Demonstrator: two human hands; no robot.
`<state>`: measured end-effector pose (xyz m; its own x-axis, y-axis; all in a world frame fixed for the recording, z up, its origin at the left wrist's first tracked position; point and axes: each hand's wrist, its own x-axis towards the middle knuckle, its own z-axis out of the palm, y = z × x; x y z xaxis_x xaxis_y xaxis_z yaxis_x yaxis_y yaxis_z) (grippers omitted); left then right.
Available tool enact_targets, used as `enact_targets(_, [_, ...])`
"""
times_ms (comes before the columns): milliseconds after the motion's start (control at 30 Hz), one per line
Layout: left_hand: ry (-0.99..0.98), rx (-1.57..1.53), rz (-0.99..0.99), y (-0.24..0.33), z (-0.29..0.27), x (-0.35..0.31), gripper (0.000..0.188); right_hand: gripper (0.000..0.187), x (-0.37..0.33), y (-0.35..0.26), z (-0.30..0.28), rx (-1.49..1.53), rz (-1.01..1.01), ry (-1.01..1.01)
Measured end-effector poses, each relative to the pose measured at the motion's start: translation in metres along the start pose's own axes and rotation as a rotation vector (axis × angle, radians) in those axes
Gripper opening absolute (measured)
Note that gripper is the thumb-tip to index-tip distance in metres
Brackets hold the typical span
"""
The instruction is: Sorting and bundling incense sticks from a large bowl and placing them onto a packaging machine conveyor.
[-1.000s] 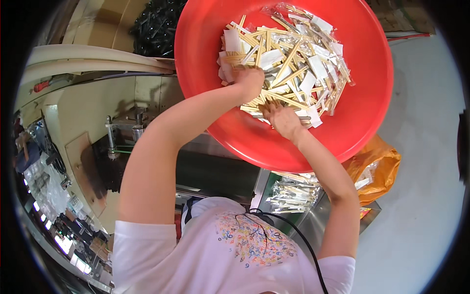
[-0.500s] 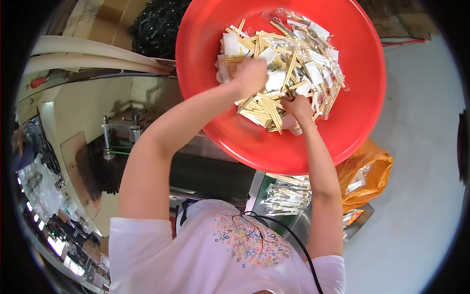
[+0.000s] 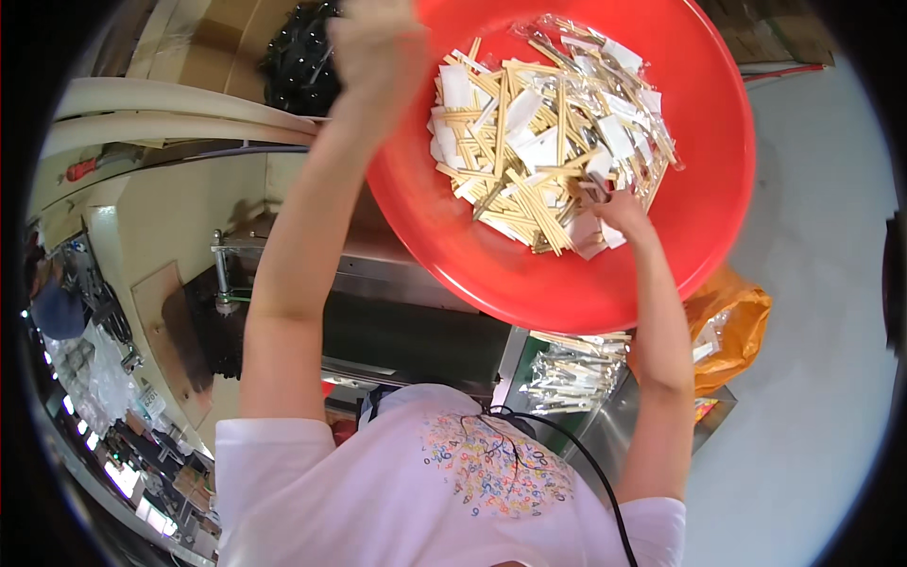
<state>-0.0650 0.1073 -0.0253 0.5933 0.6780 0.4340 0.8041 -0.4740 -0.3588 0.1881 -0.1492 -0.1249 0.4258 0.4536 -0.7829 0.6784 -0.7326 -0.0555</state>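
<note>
A large red basin [image 3: 704, 189] holds a heap of wooden chopsticks [image 3: 543, 213], mixed with white paper packets [image 3: 537, 148] and clear plastic wrappers [image 3: 675, 161]. My right hand [image 3: 624, 215] reaches into the right-hand side of the heap. Its fingers are closed round something narrow and dark that is mostly hidden. Beyond the basin's left rim is my left hand [image 3: 383, 52], smeared by motion. It is beside a pile of shiny black pieces [image 3: 300, 61] in a cardboard box, and its fingers cannot be made out.
Wrapped chopstick sets [image 3: 574, 373] lie on a green surface below the basin, by a metal tray [image 3: 605, 427]. An orange bag [image 3: 742, 331] sits to the right. Pale pipes [image 3: 179, 113] and a machine with a metal post [image 3: 221, 269] stand at left.
My left hand has left the chopstick heap and moved up and left, past the basin's rim toward the black pieces. My right hand has shifted slightly right and down within the basin.
</note>
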Motion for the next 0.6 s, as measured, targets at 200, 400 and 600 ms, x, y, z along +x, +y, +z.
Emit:
enact_targets(200, [-1.097, -0.51, 0.676, 0.135, 0.009, -0.099, 0.024, 0.035, -0.005, 0.028, 0.026, 0.361, -0.213, 0.227])
enact_targets(400, [-1.15, -0.506, 0.613, 0.158, 0.016, -0.124, 0.026, 0.041, -0.013, -0.02, 0.06, 0.5, 0.069, 0.076])
enact_targets(600, [-1.116, -0.667, 0.386, 0.088, -0.039, -0.067, 0.02, 0.028, -0.02, 0.021, 0.026, 0.463, -0.175, 0.608])
